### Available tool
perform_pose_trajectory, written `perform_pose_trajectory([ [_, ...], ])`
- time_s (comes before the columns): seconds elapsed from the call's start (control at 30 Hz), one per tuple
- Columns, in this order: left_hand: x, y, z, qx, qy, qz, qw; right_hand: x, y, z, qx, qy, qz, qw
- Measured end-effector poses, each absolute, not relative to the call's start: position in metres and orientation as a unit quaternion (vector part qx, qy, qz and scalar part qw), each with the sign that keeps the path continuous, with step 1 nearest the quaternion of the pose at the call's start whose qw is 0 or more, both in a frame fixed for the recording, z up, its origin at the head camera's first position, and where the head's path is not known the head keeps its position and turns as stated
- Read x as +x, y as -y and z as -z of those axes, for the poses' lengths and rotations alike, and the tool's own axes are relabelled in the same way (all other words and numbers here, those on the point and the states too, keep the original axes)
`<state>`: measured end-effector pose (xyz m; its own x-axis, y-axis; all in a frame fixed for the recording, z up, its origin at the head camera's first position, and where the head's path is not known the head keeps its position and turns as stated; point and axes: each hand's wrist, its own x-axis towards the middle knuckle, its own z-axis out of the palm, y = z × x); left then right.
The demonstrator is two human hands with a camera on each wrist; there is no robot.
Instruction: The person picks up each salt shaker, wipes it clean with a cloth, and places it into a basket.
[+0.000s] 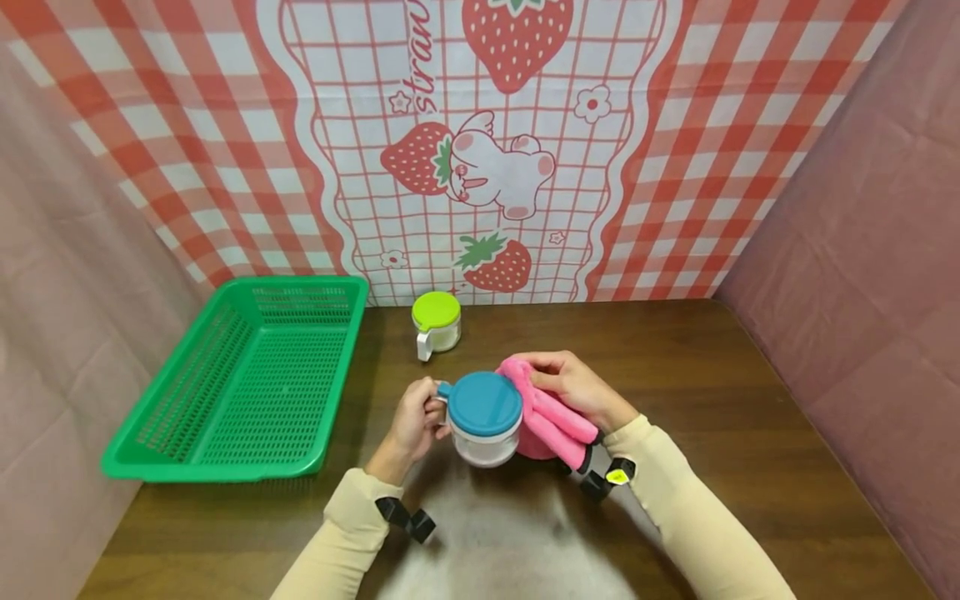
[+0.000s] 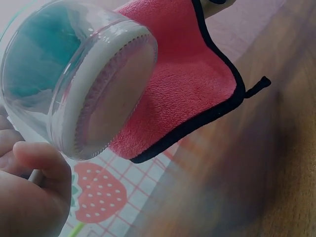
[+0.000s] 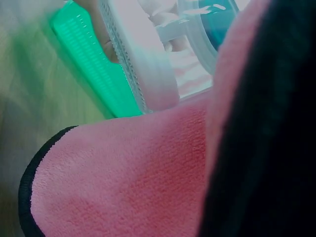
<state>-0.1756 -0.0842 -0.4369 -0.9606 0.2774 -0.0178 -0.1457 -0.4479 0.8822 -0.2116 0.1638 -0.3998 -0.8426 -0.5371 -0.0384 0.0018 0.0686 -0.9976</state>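
Off to the left of the left hand, well apart from it, a green basket (image 1: 277, 375) sits on the table (image 1: 750, 400), its open top facing up; set out there, it seems to leave the space between the hands free. The left hand (image 1: 414, 421) has its fingers curled around the handle (image 3: 172, 30) of the blue-lidded jar, probably because that grip steadies the jar while leaving its round wall uncovered. Beyond the left hand and a little to its right, a lime-lidded jar (image 1: 447, 337) stands upright, its handle turned toward the person, perhaps parked out of the hands' way. Between the two hands is the blue-lidded jar (image 1: 486, 448), lid on and held clear of the table, its underside showing in the left wrist view; raising it likely lets cloth reach side and base alike. At its right flank hangs a pink cloth (image 1: 555, 417), dark-edged and folded over itself; how firmly it presses the clear wall I cannot tell. The right hand (image 1: 576, 387) pinches that cloth between thumb and fingers, some fingertips hidden, apparently so fabric rather than skin meets the jar.
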Motion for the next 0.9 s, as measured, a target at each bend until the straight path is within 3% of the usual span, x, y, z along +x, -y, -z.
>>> perform_pose_trajectory([
  [0.47,-0.17,0.083,0.445,0.017,-0.514,-0.85,0.113,-0.202,-0.165,0.411,-0.158,-0.693,0.673,0.203],
  [0.9,-0.179,0.079,0.442,0.032,-0.511,-0.854,0.098,-0.209,-0.167,0.406,-0.162,-0.696,0.671,0.197],
])
